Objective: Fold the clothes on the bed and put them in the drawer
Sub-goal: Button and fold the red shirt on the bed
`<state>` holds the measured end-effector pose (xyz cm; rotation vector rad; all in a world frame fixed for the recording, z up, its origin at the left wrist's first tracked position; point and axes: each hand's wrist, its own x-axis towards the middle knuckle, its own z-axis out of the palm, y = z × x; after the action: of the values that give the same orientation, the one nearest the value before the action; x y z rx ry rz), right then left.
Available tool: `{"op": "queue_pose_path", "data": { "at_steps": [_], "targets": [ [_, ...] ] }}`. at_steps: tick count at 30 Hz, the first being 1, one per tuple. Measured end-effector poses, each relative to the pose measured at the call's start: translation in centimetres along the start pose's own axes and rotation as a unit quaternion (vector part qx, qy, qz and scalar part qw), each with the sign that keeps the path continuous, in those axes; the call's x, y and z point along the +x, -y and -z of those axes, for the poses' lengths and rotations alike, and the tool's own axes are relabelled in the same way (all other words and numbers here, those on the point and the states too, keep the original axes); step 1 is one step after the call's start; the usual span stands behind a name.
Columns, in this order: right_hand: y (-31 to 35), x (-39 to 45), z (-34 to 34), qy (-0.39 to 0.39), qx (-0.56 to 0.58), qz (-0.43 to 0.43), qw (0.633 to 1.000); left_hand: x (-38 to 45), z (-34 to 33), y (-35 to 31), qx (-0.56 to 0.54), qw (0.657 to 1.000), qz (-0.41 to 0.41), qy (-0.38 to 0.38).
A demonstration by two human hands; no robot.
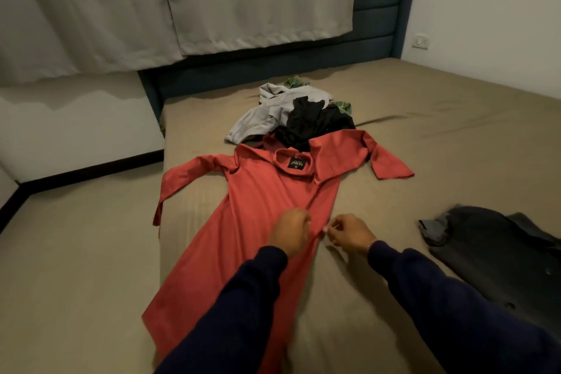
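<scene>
— Red cloth fills the middle of the frame, doesn't it?

— Yes; a long red garment (255, 222) lies spread flat on the bed (425, 143), collar toward the upper centre, both sleeves thrown out to left and right; a dark label shows inside the collar.

— And the hands?

— Both sit at the garment's right edge, low in the centre; the left hand (290, 234) is curled down onto the red cloth and grips it; the right hand (349, 234) sits just beside it, fingers bent and pinching the edge of the fabric; both arms wear dark blue sleeves.

— What lies beyond the collar?

— A loose pile, in the upper centre of the frame; a grey garment (267, 112) with a black garment (312, 124) partly on top of it, the black one touching the red collar; a bit of green patterned cloth (296, 81) peeks out behind.

— Anything to the right?

— A dark grey garment (498, 258) lies at the lower right of the frame, well apart from the red one; grey curtains (170, 0) hang across the upper left, and a dark blue headboard (382, 9) stands at the upper right.
</scene>
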<state>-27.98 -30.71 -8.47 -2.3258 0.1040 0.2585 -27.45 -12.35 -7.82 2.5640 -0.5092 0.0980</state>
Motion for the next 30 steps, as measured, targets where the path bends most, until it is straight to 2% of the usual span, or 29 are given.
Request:
{"op": "queue_pose_path", "data": {
  "at_steps": [2,6,9,11,12,13,15,16,17,18,19,20,21,22,23,24,25,26,28,29,30],
  "targets": [
    [-0.7,3.1,1.4,-0.060,-0.064,0.024,0.996,3.0,-2.4,-1.0,0.007,1.000,-0.026,0.011],
    [-1.4,9.3,3.6,-0.112,-0.134,0.075,0.982,9.1,-5.4,-1.0,0.030,0.999,-0.030,0.021],
    [0.2,14.3,4.6,-0.148,-0.190,0.174,0.955,12.3,-6.5,-0.6,0.050,0.999,-0.015,0.006],
    [2.5,17.6,4.3,-0.154,-0.238,0.267,0.921,12.9,-7.6,-0.7,0.068,0.998,0.005,0.011],
    [3.7,18.9,3.9,-0.143,-0.282,0.297,0.901,13.9,-6.7,1.7,0.098,0.995,0.034,0.006],
    [4.8,20.3,3.3,-0.131,-0.333,0.303,0.883,15.2,-4.8,4.8,0.116,0.989,0.069,0.062],
    [6.8,22.5,2.0,-0.094,-0.443,0.296,0.841,19.7,-0.3,15.0,0.259,0.963,-0.047,0.061],
    [7.5,23.5,1.6,-0.081,-0.482,0.293,0.822,21.7,2.5,20.0,0.309,0.944,-0.063,0.098],
    [8.1,24.5,1.5,-0.076,-0.499,0.297,0.811,23.3,4.4,25.6,0.354,0.927,-0.009,0.126],
    [8.7,25.7,2.0,-0.064,-0.487,0.284,0.823,25.7,6.0,31.5,0.343,0.917,0.013,0.204],
    [9.2,26.9,3.0,-0.057,-0.455,0.267,0.848,26.6,7.0,32.6,0.305,0.927,0.007,0.219],
    [9.8,28.2,4.1,-0.062,-0.414,0.241,0.875,25.7,6.6,31.3,0.232,0.948,0.025,0.217],
    [10.2,29.4,5.5,-0.072,-0.370,0.208,0.903,23.4,4.9,26.5,0.130,0.976,0.000,0.174],
    [10.5,30.5,7.0,-0.091,-0.328,0.175,0.924,21.1,2.2,21.1,0.117,0.992,-0.029,0.036],
    [10.5,31.5,8.5,-0.110,-0.298,0.146,0.937,19.0,-0.7,16.0,0.115,0.992,-0.042,-0.016],
    [10.4,32.4,9.5,-0.128,-0.281,0.120,0.944,16.8,-5.0,11.9,0.061,0.994,-0.092,0.004],
    [10.0,32.9,10.2,-0.142,-0.281,0.103,0.944,15.0,-9.1,7.5,-0.008,0.994,-0.099,0.053],
    [9.6,33.5,10.3,-0.153,-0.295,0.100,0.938,13.5,-11.8,4.8,0.003,0.992,-0.109,0.066],
    [8.7,34.3,9.3,-0.161,-0.335,0.110,0.922,14.2,-9.7,4.1,0.033,0.993,-0.048,-0.098],
    [8.1,34.6,8.7,-0.169,-0.323,0.110,0.925,13.8,-10.2,2.6,0.040,0.989,-0.031,-0.141],
    [7.4,34.7,8.3,-0.178,-0.283,0.112,0.936,13.7,-10.5,2.0,0.030,0.989,-0.048,-0.137]
  ]
}}
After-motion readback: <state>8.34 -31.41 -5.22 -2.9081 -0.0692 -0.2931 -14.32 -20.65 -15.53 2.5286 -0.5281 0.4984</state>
